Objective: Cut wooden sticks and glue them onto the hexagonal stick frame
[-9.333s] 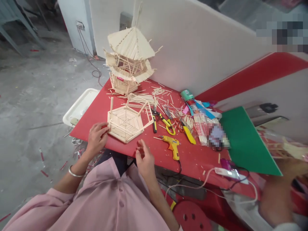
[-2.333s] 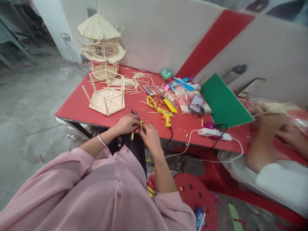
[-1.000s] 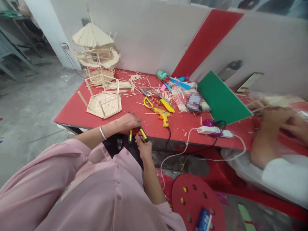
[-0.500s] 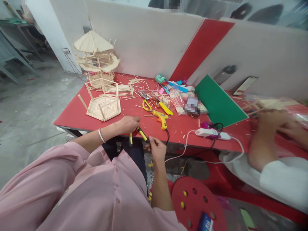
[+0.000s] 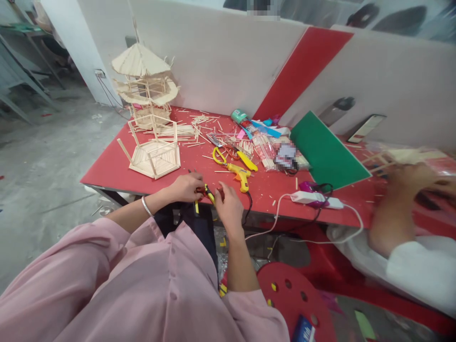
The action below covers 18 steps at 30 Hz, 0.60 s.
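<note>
My left hand (image 5: 187, 187), with a silver bangle at the wrist, is closed around the head end of a pair of pliers (image 5: 209, 194) with black and yellow handles. The tool is small and partly covered by my fingers, so its jaws are hard to see. My right hand (image 5: 229, 209) has its fingers curled over the end of one handle, while the other handle points down toward my lap. Both hands are at the table's front edge. Just beyond my right hand lies a yellow glue gun (image 5: 240, 176).
A hexagonal stick frame (image 5: 155, 159) and a tiered stick pagoda (image 5: 144, 71) stand at left. Yellow-handled scissors (image 5: 219, 156), a yellow cutter knife (image 5: 247, 161) and loose sticks (image 5: 181, 132) lie behind. A green board (image 5: 329, 152), power strip (image 5: 317, 199) and co-worker's arm (image 5: 394, 209) are at right.
My right hand has moved up and left along the pliers' handle, closer to my left hand. At right, the co-worker's hands have shifted, and a dark object shows by them.
</note>
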### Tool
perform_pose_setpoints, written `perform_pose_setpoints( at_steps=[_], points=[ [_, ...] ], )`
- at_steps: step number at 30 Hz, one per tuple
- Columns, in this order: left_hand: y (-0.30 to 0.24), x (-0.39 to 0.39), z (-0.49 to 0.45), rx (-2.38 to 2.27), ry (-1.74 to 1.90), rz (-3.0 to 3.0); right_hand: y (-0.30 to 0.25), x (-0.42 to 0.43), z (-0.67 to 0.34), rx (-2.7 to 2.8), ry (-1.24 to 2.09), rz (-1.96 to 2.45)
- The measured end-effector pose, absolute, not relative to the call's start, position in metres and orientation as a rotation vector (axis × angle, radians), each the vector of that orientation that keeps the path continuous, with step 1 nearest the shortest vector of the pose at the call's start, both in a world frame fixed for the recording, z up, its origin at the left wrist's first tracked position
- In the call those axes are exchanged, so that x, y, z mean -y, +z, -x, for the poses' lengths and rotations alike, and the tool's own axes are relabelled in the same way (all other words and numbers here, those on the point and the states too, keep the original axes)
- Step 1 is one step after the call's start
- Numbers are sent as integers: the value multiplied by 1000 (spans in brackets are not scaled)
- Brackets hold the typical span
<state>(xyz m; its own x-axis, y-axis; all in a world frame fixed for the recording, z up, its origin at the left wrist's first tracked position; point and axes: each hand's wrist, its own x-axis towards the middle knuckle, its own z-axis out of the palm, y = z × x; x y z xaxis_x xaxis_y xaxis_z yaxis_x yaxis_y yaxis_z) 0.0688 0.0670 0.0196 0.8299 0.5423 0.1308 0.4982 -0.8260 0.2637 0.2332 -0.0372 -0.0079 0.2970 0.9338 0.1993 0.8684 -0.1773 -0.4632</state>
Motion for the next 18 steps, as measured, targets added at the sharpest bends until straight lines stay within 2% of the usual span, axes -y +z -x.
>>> perform_pose_setpoints(
  at_steps=[5,10,13,18],
  points=[
    [17,-53,-83,-972,211,-2855,-2,41,-229,1808,244,2141],
    [4,-49,-81,-1065,396,-2871,11,36,-225,1825,382,2093],
    [-1,-48,-74,-1094,513,-2833,14,32,-224,1771,357,2134],
    [-1,-43,-73,-1177,489,-2749,14,35,-221,1739,349,2111]
  ],
)
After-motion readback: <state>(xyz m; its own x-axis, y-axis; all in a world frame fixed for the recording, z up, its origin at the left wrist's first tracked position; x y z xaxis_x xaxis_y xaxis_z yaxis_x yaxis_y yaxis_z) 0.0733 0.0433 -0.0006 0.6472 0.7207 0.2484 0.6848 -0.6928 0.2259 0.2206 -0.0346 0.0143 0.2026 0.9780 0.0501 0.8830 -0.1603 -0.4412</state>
